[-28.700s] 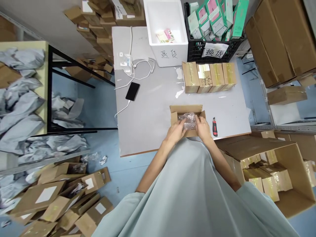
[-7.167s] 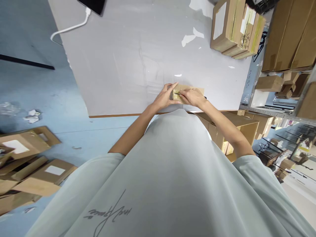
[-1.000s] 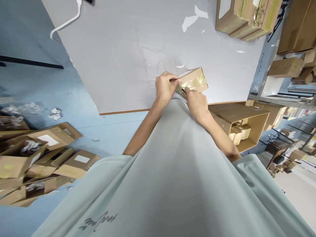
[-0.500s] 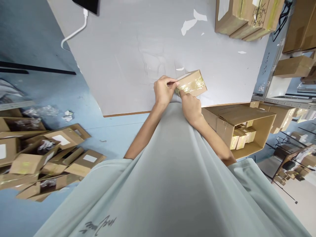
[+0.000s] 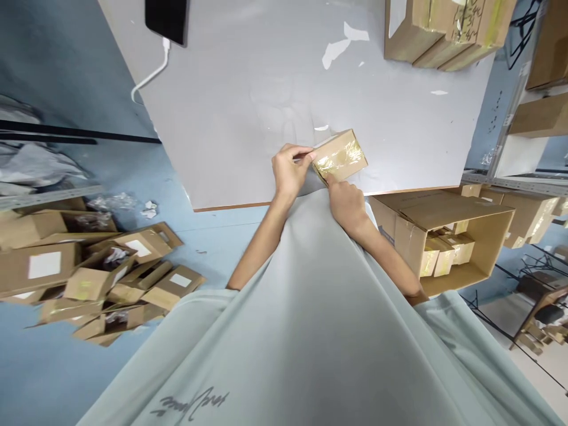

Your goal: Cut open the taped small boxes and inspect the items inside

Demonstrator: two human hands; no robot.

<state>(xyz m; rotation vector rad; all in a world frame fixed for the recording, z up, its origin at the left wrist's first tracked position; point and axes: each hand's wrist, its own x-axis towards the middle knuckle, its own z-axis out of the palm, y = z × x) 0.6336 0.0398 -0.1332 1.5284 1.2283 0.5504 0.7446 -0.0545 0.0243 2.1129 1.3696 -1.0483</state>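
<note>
A small brown cardboard box (image 5: 344,155) with shiny clear tape across its face rests tilted on the grey table (image 5: 222,130), close to the front edge. My left hand (image 5: 289,168) pinches the box's left corner between thumb and fingers. Below it, my right hand (image 5: 348,201) is closed, with fingers against the lower left edge of the box. Whether the right fingers grip a flap or the tape there is hidden.
Taped boxes (image 5: 448,35) stand at the table's back right. A black device (image 5: 167,21) with a white cable (image 5: 153,77) lies back left. An open carton (image 5: 408,231) holding small boxes is right of me; opened boxes (image 5: 110,278) are piled on the floor at left.
The view has shifted slightly, showing more of the black device. My right hand has moved a little down along the box's edge; the left keeps its pinch at the corner.
</note>
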